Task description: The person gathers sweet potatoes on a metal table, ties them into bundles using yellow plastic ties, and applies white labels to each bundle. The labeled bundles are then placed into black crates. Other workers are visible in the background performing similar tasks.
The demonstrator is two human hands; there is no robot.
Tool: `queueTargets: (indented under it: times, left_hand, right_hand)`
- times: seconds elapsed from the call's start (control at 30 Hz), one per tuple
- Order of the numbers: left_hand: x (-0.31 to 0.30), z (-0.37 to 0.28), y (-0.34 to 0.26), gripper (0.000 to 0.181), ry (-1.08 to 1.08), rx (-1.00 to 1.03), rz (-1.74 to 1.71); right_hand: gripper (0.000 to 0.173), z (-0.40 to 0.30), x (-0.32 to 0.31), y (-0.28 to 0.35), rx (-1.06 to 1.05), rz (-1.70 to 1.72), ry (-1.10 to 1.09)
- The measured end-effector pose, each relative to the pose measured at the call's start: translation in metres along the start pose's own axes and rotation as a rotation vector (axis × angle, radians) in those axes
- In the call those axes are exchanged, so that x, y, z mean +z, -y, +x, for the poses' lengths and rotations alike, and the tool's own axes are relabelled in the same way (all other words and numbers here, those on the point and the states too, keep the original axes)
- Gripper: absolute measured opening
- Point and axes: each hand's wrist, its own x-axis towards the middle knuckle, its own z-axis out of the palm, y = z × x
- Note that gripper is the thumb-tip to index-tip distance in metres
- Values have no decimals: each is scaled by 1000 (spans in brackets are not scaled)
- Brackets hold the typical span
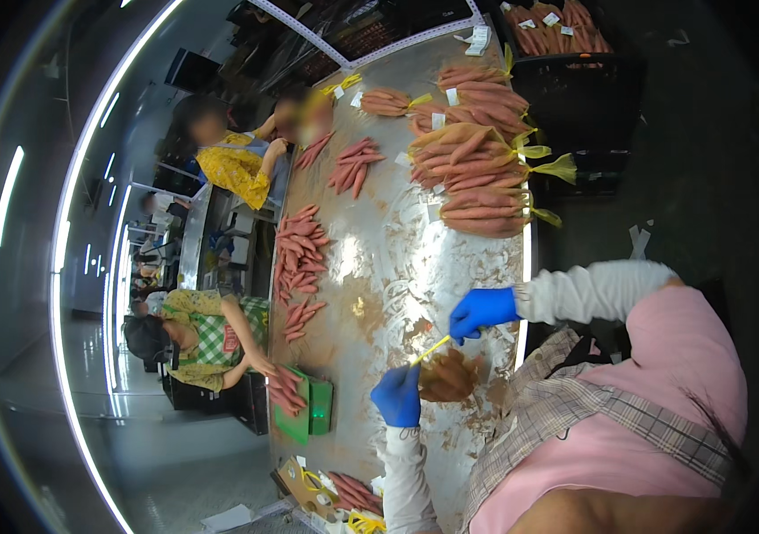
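My right hand [483, 314], in a blue glove, is closed on one end of a taut yellow mesh strip [434, 348]. My left hand [396, 396], also gloved in blue, grips the strip's other end. Just beneath the strip, a mesh bag of sweet potatoes [449, 376] rests on the metal table [366, 267]; it looks brownish and somewhat blurred. Whether the strip is the neck of this bag I cannot tell. Several tied yellow mesh bags of sweet potatoes [473, 160] lie on the table to my right, some with white tags.
Across the table, a co-worker in a checked apron [216, 340] holds sweet potatoes over a green scale [320, 406]. Loose piles [300, 250] line the far edge, near a co-worker in yellow [236, 167]. A black crate [573, 100] stands right; a cardboard box [299, 482] lies left.
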Motion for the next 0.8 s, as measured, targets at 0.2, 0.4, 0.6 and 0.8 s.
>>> queueTargets:
  times: [0.2,0.4,0.6,0.8]
  left_hand:
    - [-9,5,-66,10,-195,68,-281]
    - [-72,-22,-107,14,-612,74,-744]
    - [-72,-2,-83,22,-747,67,-822]
    - [-17,-47,-56,13,-589,-173,-570]
  right_hand:
    - [15,18,127,-31,-139,1318,502]
    - [11,59,111,68,-571,472,117]
    - [17,79,66,95,-732,42,56]
    - [19,29,62,106,-330,295,137]
